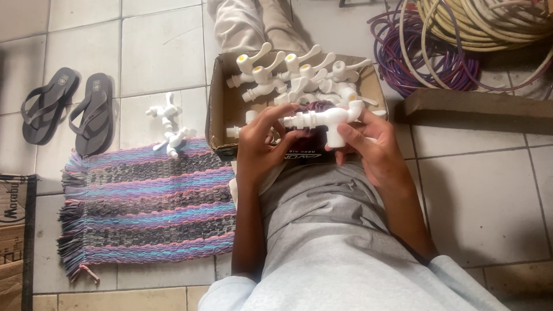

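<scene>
1. From my remote seat I saw the left hand [259, 147] and the right hand [368, 147] holding one white plastic tap [319, 120] between them, over the person's lap and just in front of the cardboard box [222, 109].
2. The left fingers [275, 115] were clamped on the threaded end of the tap, thumb underneath.
3. The right fingers [351, 138] were closed around the tap's body and its downward spout; the tap lay roughly level, its curved head toward the right.
4. The box rested on the tiled floor [161, 52] and held a heap of the same white taps [288, 72], their lever handles pointing up and to the right.
5. Two more loose taps [170, 124] lay on the floor to the left of the box, one touching the upper edge of a striped woven mat [150, 201].
6. A pair of dark sandals [69, 109] sat further left, well apart from the hands.
7. Coils of purple and cream hose [455, 40] lay beyond the box, at the upper right.
</scene>
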